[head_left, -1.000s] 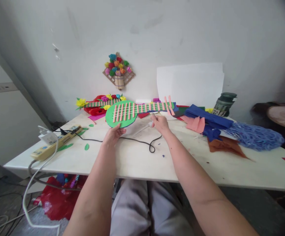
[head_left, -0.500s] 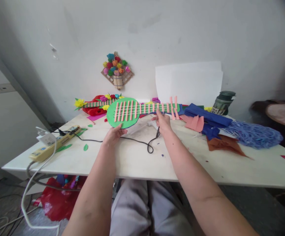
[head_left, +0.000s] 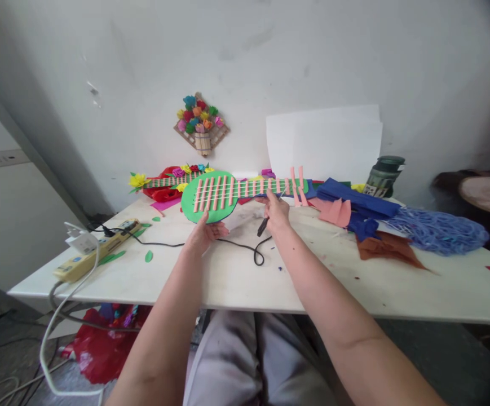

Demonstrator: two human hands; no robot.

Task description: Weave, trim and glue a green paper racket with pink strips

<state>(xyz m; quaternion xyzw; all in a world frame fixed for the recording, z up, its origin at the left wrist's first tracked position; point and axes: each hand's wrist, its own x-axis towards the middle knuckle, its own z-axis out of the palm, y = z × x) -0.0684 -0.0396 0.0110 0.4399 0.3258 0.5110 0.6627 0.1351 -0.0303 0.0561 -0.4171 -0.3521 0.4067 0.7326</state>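
Note:
A handmade green toy lute (head_left: 189, 198) with pink strips and pale strings lies level before me, its round body left and its pegs right. My left hand (head_left: 204, 232) grips the lower edge of the body, thumb on the front and fingers underneath. The neck is pinched by my right hand (head_left: 277, 211), thumb in front; its other fingers are partly hidden behind. Just below that hand shows the thick black end (head_left: 263, 226) of a cord (head_left: 236, 243); what it joins is hidden. Behind the body lies a second stringed neck (head_left: 164, 182) decked with paper flowers.
On the left stands a yellow power strip (head_left: 75, 268) with a white charger (head_left: 82, 241). Green paper leaves (head_left: 149, 256) lie near it. To the right are blue crepe paper (head_left: 354, 198), brown paper (head_left: 386, 251), blue yarn-like strands (head_left: 443, 230) and a dark jar (head_left: 383, 177).
The lute's body has shifted slightly left and down. My left hand has moved a little right, its thumb now on the front. The cord's black end now shows below my right hand.

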